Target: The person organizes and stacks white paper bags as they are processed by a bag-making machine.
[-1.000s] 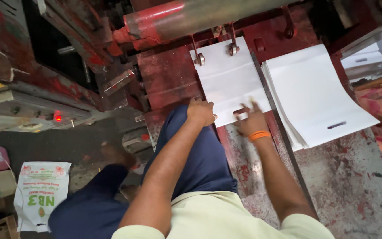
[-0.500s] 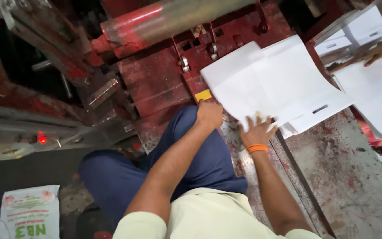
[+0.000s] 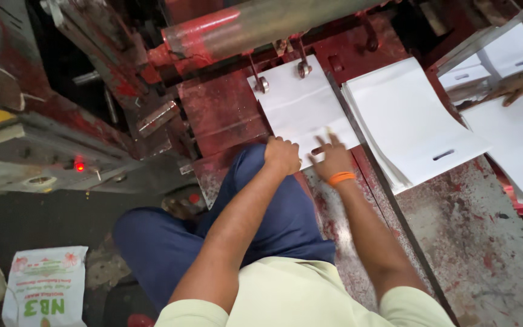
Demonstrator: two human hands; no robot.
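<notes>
Nearest to you, your left hand [image 3: 282,154] is closing into a loose fist and resting at the near-left corner of the white sheet [image 3: 302,109]; whether it is pinching the edge, I cannot tell. Your right hand [image 3: 333,158], with the orange wristband [image 3: 341,178], is lying open, fingers spreading flat on the near edge of the same sheet. The sheet is lying just beyond both hands, its long axis running away from you towards the metal roller [image 3: 261,24], where two small clips are sitting on its far edge. Right of the sheet, just beside it, a stack of white bags [image 3: 407,121] is lying.
</notes>
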